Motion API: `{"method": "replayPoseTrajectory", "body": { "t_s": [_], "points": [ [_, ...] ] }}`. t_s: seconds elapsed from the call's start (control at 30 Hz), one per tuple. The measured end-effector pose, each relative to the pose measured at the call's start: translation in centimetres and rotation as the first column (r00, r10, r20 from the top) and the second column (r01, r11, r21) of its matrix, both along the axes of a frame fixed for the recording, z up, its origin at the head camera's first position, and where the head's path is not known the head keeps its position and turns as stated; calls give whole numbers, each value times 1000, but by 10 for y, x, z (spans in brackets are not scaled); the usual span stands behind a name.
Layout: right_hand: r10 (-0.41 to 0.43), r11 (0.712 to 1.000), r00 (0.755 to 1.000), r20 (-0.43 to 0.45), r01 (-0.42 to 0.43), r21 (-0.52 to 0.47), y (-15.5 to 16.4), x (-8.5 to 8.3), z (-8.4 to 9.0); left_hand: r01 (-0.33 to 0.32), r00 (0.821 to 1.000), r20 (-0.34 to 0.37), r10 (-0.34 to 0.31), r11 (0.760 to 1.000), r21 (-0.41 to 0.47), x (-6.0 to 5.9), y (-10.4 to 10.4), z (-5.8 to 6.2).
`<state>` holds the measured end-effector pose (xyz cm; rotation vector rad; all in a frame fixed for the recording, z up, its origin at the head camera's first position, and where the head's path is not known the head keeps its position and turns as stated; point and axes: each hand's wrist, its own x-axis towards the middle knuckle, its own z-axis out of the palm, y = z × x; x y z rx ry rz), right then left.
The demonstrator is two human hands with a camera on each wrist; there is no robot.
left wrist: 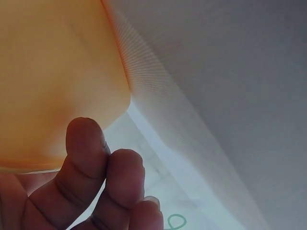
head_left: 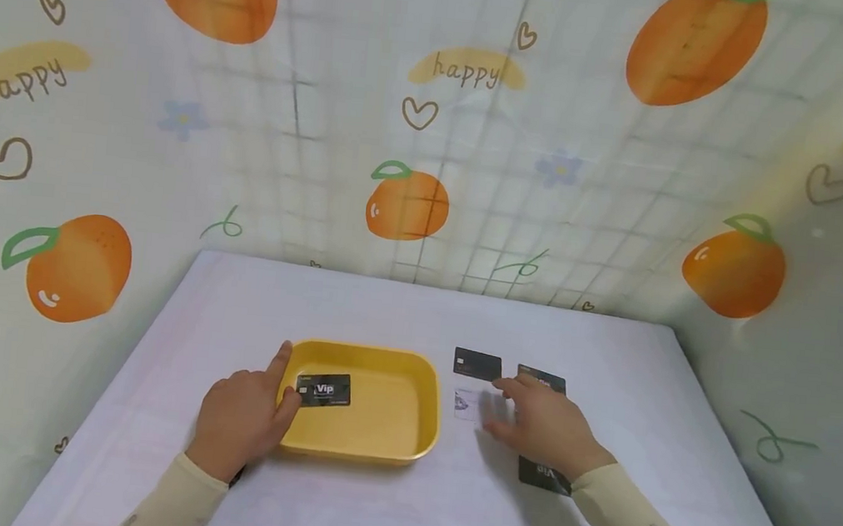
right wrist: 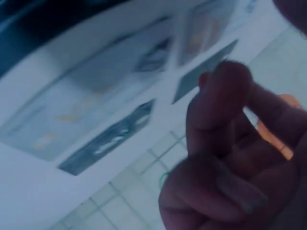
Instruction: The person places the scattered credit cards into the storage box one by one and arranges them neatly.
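My left hand [head_left: 238, 414] holds the left rim of a yellow tray [head_left: 355, 456], thumb on the inner side and the other fingers outside. In the left wrist view, fingers [left wrist: 86, 158] lie against the tray's outer wall [left wrist: 57, 72]. A black card marked "Vip" [head_left: 323, 390] rests inside the tray. My right hand [head_left: 546, 424] hovers over cards on the table, thumb and index apart with nothing between them. Closest to its fingertips are a pale card [head_left: 466, 404] and a black card [head_left: 478, 364]. The right wrist view is blurred.
Partly hidden by my right hand are a dark card [head_left: 543, 379] behind it and another black card [head_left: 544, 476] in front. A small dark edge [head_left: 236, 477] shows beside my left wrist. A curtain with oranges [head_left: 407, 205] hangs behind the white table [head_left: 369, 517].
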<state>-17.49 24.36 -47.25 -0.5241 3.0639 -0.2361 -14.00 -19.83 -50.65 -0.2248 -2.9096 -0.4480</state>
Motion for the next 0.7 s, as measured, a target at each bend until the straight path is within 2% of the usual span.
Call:
{"method": "replayPoseTrajectory", "body": {
  "t_s": [0.17,0.3,0.5,0.7],
  "points": [
    [-38,999,997,63,39,-14,9,-3,-14,2,1000,-5,-2,1000,11,1,-1,1],
    [-36,998,996,87,40,-41,12,-8,-19,-14,1000,13,14,1000,5,3,1,-1],
    [-51,996,988,144,61,-71,15,-13,-21,-19,999,28,19,1000,1,3,3,0],
    [-50,992,975,215,73,-101,16,-23,-17,-20,1000,4,20,999,-32,3,3,-1]
  ]
}}
